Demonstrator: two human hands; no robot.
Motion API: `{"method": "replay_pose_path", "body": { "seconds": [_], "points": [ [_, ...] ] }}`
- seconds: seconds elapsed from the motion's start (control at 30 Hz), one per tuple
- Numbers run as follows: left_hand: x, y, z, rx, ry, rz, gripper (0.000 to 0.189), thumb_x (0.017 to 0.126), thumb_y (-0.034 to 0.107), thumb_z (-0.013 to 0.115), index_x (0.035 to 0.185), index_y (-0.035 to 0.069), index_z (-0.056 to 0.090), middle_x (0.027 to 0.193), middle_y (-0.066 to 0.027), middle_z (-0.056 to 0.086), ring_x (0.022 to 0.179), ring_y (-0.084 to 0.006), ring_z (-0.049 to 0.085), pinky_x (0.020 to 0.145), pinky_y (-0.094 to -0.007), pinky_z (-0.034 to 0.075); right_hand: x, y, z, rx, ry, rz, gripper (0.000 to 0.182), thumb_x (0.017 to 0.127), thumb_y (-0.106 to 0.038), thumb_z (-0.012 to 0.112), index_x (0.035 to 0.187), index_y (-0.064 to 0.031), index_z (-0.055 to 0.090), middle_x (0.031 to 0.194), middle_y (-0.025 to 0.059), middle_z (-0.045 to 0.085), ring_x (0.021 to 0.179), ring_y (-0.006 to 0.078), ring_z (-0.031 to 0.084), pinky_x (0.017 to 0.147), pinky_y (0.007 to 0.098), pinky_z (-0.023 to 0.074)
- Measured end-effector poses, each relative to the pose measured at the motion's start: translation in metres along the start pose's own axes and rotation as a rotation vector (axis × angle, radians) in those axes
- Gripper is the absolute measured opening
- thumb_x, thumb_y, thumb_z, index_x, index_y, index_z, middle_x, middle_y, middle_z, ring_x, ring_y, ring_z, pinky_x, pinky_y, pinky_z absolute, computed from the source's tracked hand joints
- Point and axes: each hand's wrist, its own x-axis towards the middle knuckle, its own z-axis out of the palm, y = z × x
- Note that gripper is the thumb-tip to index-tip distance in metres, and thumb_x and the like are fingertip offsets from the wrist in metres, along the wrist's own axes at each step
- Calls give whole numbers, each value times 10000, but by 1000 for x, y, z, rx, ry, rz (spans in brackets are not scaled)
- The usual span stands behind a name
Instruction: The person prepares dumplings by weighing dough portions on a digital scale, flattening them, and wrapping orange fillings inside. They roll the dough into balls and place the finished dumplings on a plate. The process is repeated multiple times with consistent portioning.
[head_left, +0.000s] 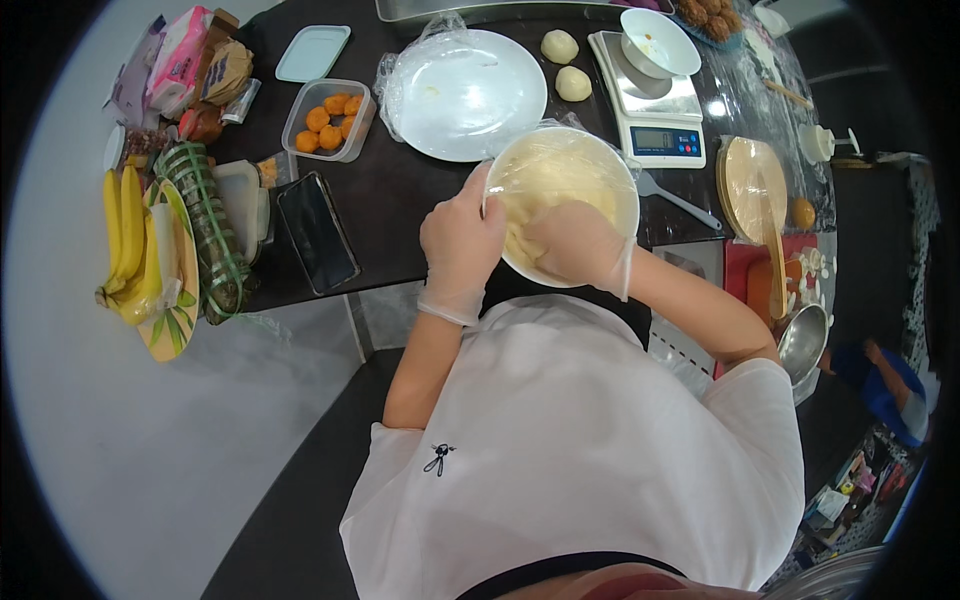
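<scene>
My left hand (466, 236), in a clear disposable glove, grips the left rim of a white bowl (631, 214) at the table's front edge. Pale yellow dough (555, 169) lies inside, with plastic wrap across the bowl's far part. My gloved right hand (574, 240) reaches into the bowl, its fingers in the dough; whether they close on a piece is hidden. Beyond the bowl are a white oval plate (472, 94) with bunched plastic wrap at its left and two dough balls (573, 84). A kitchen scale (656, 135) carries a small white bowl (660, 41).
Orange balls fill a plastic container (330, 155) at left, near a smartphone (319, 232), a leaf-wrapped roll (202, 225) and bananas (129, 225). A grey spatula (682, 201) and wooden paddles (754, 187) lie right. A steel bowl (802, 345) stands lower right; another person (892, 382) is beyond.
</scene>
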Motion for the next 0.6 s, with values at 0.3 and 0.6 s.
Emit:
{"method": "replay_pose_path", "body": {
  "seconds": [0.3, 0.6],
  "points": [
    [1, 0, -3, 20, -29, -8, 427, 855, 224, 543, 1275, 191, 613, 714, -172, 673, 667, -373, 666, 638, -495, 530, -34, -14, -63, 908, 211, 225, 250, 704, -56, 710, 945, 10, 704, 841, 99, 698, 706, 185, 663, 732, 290, 525],
    [-2, 34, -69, -168, -16, -5, 512, 993, 366, 511, 1389, 42, 500, 781, -72, 659, 713, -136, 634, 667, -324, 513, -63, -22, -140, 943, 393, 119, 451, 761, -66, 808, 1153, 27, 606, 1015, 59, 657, 880, 137, 633, 759, 246, 527]
  ]
}}
